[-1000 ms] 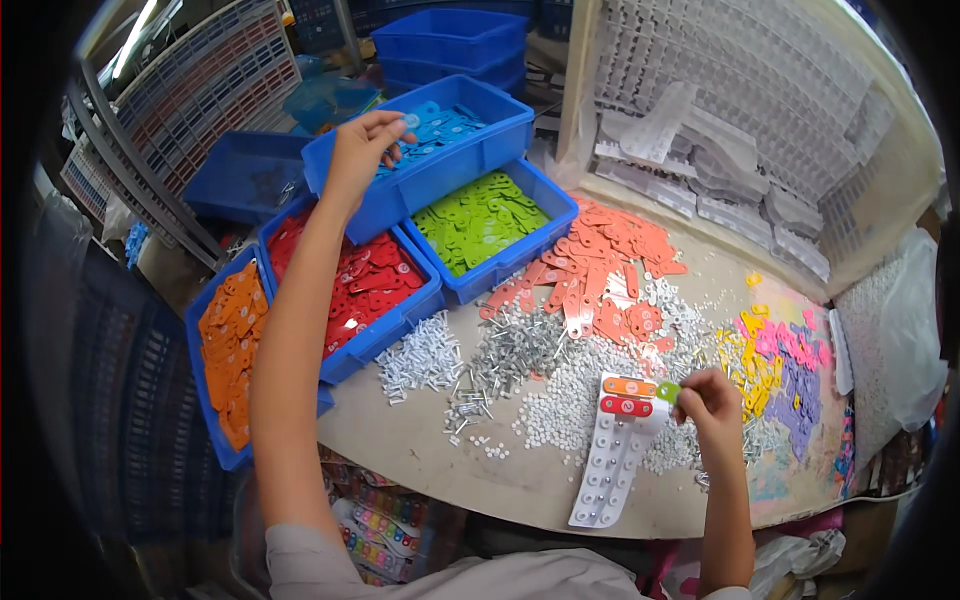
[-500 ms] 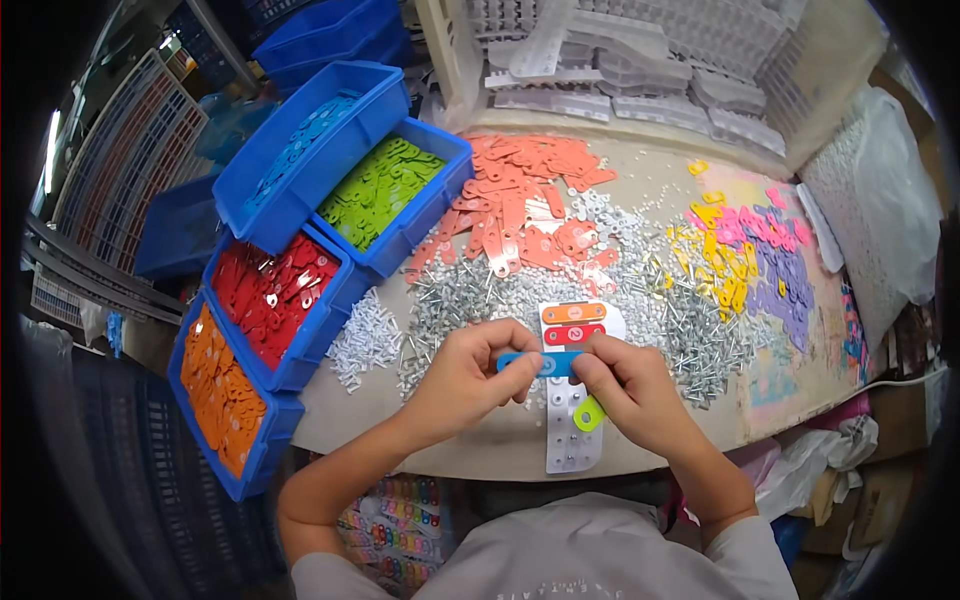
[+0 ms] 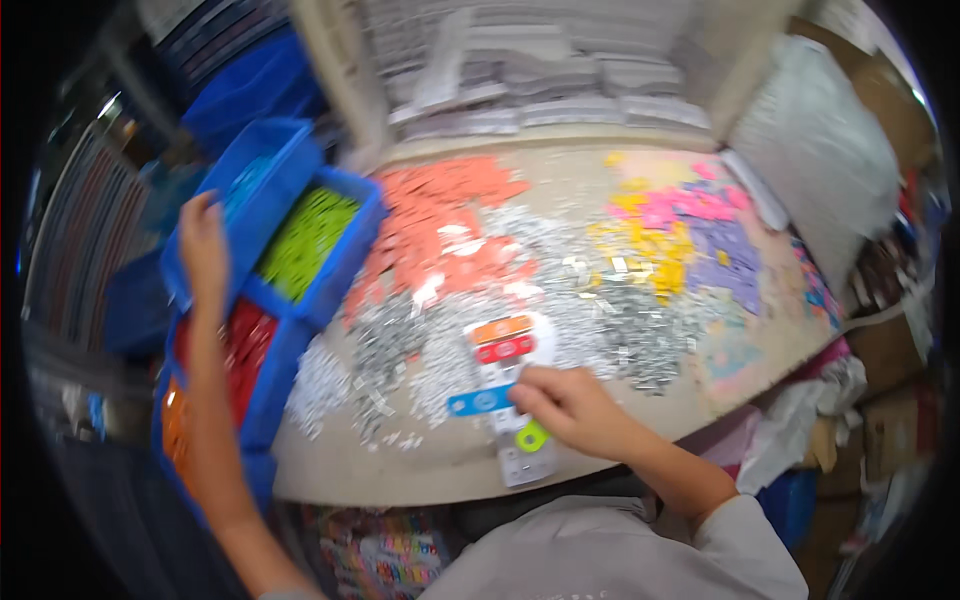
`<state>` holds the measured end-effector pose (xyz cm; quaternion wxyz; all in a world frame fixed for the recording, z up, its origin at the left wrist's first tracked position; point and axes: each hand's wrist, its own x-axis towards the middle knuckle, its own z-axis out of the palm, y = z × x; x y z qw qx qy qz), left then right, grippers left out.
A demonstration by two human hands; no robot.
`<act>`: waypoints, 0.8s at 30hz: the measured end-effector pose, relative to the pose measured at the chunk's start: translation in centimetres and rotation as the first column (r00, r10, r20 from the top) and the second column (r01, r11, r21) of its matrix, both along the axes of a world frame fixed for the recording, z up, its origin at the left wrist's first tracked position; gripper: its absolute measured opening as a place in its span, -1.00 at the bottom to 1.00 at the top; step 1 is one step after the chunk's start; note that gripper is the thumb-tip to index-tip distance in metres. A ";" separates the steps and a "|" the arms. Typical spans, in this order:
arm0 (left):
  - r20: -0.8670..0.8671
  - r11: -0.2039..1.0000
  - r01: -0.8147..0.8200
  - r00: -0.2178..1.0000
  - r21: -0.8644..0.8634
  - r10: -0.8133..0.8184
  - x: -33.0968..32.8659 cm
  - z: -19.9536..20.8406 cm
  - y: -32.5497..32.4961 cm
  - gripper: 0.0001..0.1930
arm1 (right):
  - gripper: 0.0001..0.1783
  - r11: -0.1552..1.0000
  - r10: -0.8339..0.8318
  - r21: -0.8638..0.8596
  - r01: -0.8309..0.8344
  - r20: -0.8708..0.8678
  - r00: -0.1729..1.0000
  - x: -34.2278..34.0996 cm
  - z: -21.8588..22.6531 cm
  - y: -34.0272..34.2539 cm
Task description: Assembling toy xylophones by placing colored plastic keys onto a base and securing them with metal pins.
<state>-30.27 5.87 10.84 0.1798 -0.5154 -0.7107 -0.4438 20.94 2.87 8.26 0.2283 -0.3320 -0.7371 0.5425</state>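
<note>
My right hand (image 3: pixel 572 408) pinches the right end of a blue plastic strip (image 3: pixel 478 401) with a rounded end. The strip lies across a narrow white plastic base plate (image 3: pixel 524 466) at the table's near middle. On the plate's far part sit an orange strip (image 3: pixel 501 329) and a red strip (image 3: pixel 507 349). A lime-green piece (image 3: pixel 531 436) with a round hole shows below my right hand. At the far left, my left hand (image 3: pixel 204 245) is raised at the blue bin of blue strips (image 3: pixel 283 143); motion smears its fingers, so any grip is hidden.
Blue bins hold green strips (image 3: pixel 312 240), red strips (image 3: pixel 250 350) and orange strips (image 3: pixel 172 425). Coral strips (image 3: pixel 430 210) and small metal pins (image 3: pixel 650 345) lie heaped on the table. Yellow, pink and purple pieces (image 3: pixel 722 255) spread at right. White moulded parts (image 3: pixel 560 75) are stacked behind.
My left hand has let go of the blue strip and swung left and away to the upper bin. My right hand still holds the strip, now tilted. The view has shifted and blurred.
</note>
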 end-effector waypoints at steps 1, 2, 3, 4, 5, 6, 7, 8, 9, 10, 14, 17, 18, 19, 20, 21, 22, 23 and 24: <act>-0.034 0.993 -0.057 0.998 -0.101 0.054 -8.4 -1.4 -0.7 -0.63 | -0.71 0.998 0.055 -0.023 -0.057 -0.076 0.996 0.3 -0.3 0.1; -0.085 0.972 -0.122 0.991 -0.199 0.107 -18.9 -3.1 -4.2 -0.56 | -0.71 0.999 0.033 -0.004 -0.033 -0.076 0.997 0.5 -0.1 0.1; -0.067 0.886 -0.195 0.981 -0.422 0.183 -28.4 -1.0 -11.0 -0.52 | -0.69 0.990 0.118 -0.056 -0.127 -0.143 0.983 1.2 0.2 0.4; 0.147 0.814 -0.103 0.963 -0.572 0.225 -29.6 -2.3 -10.2 -0.54 | -0.68 0.985 0.119 -0.105 -0.135 -0.148 0.982 2.6 -0.2 0.9; 0.449 0.789 0.196 0.886 -0.583 0.112 -29.3 -4.1 -8.8 -0.62 | -0.68 0.994 0.038 -0.097 -0.049 -0.114 0.993 4.5 -1.3 1.8; 0.511 0.773 0.305 0.859 -0.556 0.028 -21.9 -5.4 0.7 -0.62 | -0.68 0.992 -0.098 -0.094 0.090 -0.083 0.992 6.0 -2.9 2.7; 0.539 0.771 0.370 0.842 -0.519 -0.041 -12.3 -2.9 6.6 -0.62 | -0.67 0.974 -0.213 -0.092 0.205 -0.093 0.973 8.2 -3.4 3.4; 0.546 0.780 0.388 0.834 -0.491 -0.071 -4.0 0.5 7.4 -0.63 | -0.65 0.918 -0.378 -0.146 0.367 -0.055 0.924 10.1 -2.3 3.6; 0.565 0.787 0.417 0.818 -0.455 -0.106 3.6 2.1 7.3 -0.63 | -0.65 0.843 -0.508 -0.230 0.487 -0.037 0.861 12.6 -2.0 4.1; 0.561 0.806 0.402 0.821 -0.435 -0.107 9.8 4.1 3.9 -0.63 | -0.65 0.764 -0.596 -0.329 0.555 -0.032 0.802 15.1 -2.3 5.1; 0.576 0.863 0.377 0.807 -0.336 -0.128 8.1 5.2 5.1 -0.64 | -0.70 0.446 -0.889 -0.207 0.871 0.010 0.458 26.2 -5.7 9.5; 0.560 0.905 0.327 0.819 -0.273 -0.127 9.0 7.2 3.3 -0.65 | -0.75 0.235 -0.972 -0.401 0.885 -0.116 0.205 34.6 -7.8 14.3; 0.561 0.914 0.321 0.816 -0.246 -0.136 9.2 7.3 3.1 -0.65 | -0.76 0.165 -0.985 -0.434 0.886 -0.126 0.121 37.0 -8.2 15.4; 0.577 0.918 0.334 0.801 -0.214 -0.157 9.0 6.0 4.0 -0.66 | -0.76 0.148 -0.986 -0.417 0.897 -0.127 0.104 39.5 -8.8 15.6; 0.573 0.928 0.323 0.803 -0.186 -0.164 7.0 5.5 3.8 -0.66 | -0.76 0.179 -0.980 -0.520 0.835 -0.167 0.106 41.4 -9.6 16.0; 0.569 0.938 0.306 0.805 -0.161 -0.165 5.6 5.4 3.8 -0.66 | -0.76 0.215 -0.973 -0.614 0.760 -0.205 0.109 42.2 -10.3 16.5; 0.565 0.947 0.290 0.808 -0.137 -0.166 4.3 5.1 3.8 -0.67 | -0.78 0.225 -0.970 -0.625 0.748 -0.215 0.113 42.3 -10.9 16.5; 0.562 0.955 0.271 0.811 -0.116 -0.162 3.3 4.8 3.6 -0.67 | -0.78 0.230 -0.970 -0.629 0.743 -0.212 0.120 41.1 -11.1 16.2; 0.559 0.962 0.254 0.814 -0.097 -0.159 2.6 4.4 3.7 -0.67 | -0.83 0.227 -0.970 -0.620 0.751 -0.214 0.116 39.8 -11.5 15.9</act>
